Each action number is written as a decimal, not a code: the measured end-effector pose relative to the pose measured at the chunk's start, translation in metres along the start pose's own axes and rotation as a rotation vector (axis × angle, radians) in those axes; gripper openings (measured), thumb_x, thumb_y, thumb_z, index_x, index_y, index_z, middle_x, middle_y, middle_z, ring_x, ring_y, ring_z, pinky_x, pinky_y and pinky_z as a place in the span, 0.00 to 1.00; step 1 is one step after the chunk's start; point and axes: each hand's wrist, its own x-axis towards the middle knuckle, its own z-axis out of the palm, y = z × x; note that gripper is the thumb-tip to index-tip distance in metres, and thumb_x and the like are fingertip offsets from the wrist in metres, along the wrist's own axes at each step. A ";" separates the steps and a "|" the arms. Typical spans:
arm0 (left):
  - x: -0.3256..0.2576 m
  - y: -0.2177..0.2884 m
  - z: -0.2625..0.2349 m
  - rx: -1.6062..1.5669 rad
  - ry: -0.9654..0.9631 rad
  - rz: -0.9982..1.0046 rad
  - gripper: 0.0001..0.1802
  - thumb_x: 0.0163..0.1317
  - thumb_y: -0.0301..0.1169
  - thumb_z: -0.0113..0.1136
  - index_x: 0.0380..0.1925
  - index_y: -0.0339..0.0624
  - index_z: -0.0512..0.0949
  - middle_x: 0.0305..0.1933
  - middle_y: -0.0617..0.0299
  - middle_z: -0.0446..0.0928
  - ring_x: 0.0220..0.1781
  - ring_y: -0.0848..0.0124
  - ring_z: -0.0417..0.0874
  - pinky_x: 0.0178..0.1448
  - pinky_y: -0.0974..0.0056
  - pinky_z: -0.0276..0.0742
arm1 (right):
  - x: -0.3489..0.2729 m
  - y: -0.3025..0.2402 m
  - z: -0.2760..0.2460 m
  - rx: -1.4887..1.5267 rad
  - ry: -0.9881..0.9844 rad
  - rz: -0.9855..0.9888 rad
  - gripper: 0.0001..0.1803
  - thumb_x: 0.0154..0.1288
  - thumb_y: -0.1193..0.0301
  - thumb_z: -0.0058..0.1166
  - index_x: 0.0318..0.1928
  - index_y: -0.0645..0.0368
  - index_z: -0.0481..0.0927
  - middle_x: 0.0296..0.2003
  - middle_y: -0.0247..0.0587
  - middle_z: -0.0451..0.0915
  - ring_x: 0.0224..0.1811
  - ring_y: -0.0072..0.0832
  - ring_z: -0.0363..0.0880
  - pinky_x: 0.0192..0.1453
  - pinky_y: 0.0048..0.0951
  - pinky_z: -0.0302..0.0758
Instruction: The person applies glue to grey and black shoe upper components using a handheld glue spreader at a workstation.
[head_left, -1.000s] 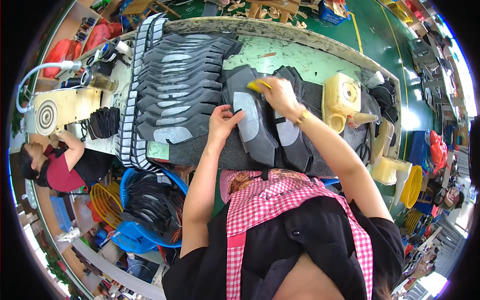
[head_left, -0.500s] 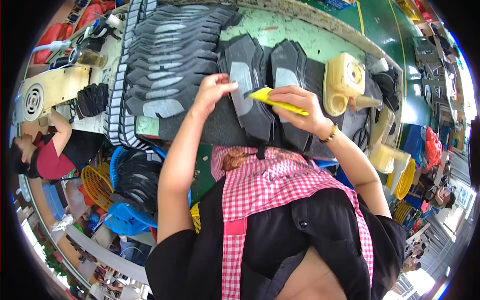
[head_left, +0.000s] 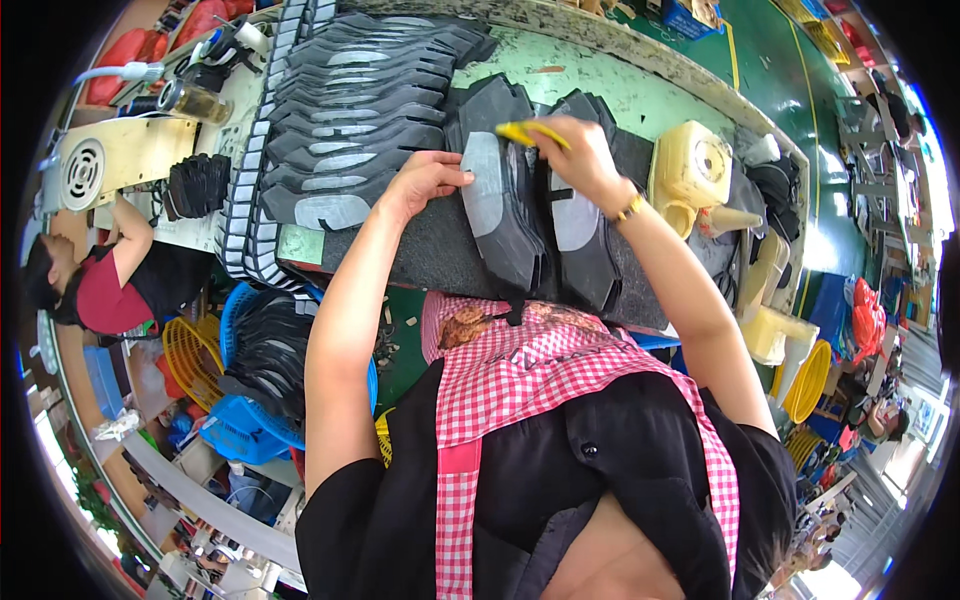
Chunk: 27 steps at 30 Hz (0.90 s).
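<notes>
My left hand (head_left: 425, 180) is at the left edge of a stack of black shaped sheets (head_left: 505, 240), its fingers bent and its thumb tip by the grey patch (head_left: 484, 190) on the top sheet. In my right hand (head_left: 582, 158) is a flat yellow tool (head_left: 518, 132), held above the upper part of this stack; its exact kind does not show. A second stack (head_left: 590, 265) of similar black sheets with a grey patch lies just to the right, partly under my right hand and wrist.
Overlapping black sheets with grey patches (head_left: 345, 125) fill the bench's left side. A yellowish plastic container (head_left: 695, 165) stands on the right. Left of the bench, a blue basket (head_left: 235, 435) holds dark pieces. A co-worker in a red top (head_left: 110, 290) sits at far left beside a machine (head_left: 110, 165).
My right hand has moved up and slightly left with the yellow tool, away from the grey patch. My left hand remains at the stack's edge.
</notes>
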 end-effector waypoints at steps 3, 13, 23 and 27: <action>-0.004 0.006 0.011 -0.011 0.068 0.030 0.30 0.42 0.30 0.66 0.47 0.35 0.68 0.39 0.63 0.74 0.39 0.75 0.74 0.42 0.71 0.67 | 0.040 0.034 0.010 -0.218 -0.155 0.115 0.11 0.57 0.65 0.49 0.31 0.58 0.79 0.27 0.49 0.77 0.30 0.45 0.76 0.35 0.38 0.73; -0.055 -0.003 0.039 -0.269 0.113 0.336 0.21 0.39 0.18 0.63 0.38 0.32 0.74 0.37 0.58 0.78 0.38 0.71 0.77 0.47 0.66 0.72 | 0.004 -0.016 0.008 0.042 -0.140 0.301 0.09 0.60 0.72 0.50 0.36 0.64 0.77 0.23 0.40 0.76 0.18 0.22 0.73 0.23 0.21 0.69; -0.174 -0.076 -0.015 -0.829 0.569 0.608 0.24 0.56 0.23 0.54 0.54 0.37 0.61 0.51 0.55 0.70 0.54 0.61 0.71 0.58 0.54 0.67 | 0.010 -0.011 0.001 -0.048 -0.184 0.264 0.07 0.57 0.71 0.50 0.33 0.62 0.77 0.29 0.50 0.77 0.31 0.45 0.76 0.34 0.33 0.72; -0.096 -0.135 -0.086 -0.942 0.663 0.489 0.18 0.53 0.22 0.58 0.43 0.38 0.66 0.42 0.58 0.72 0.44 0.65 0.74 0.52 0.55 0.71 | 0.017 -0.040 -0.026 0.059 -0.212 0.427 0.10 0.60 0.68 0.49 0.40 0.60 0.76 0.25 0.42 0.77 0.22 0.25 0.75 0.27 0.25 0.70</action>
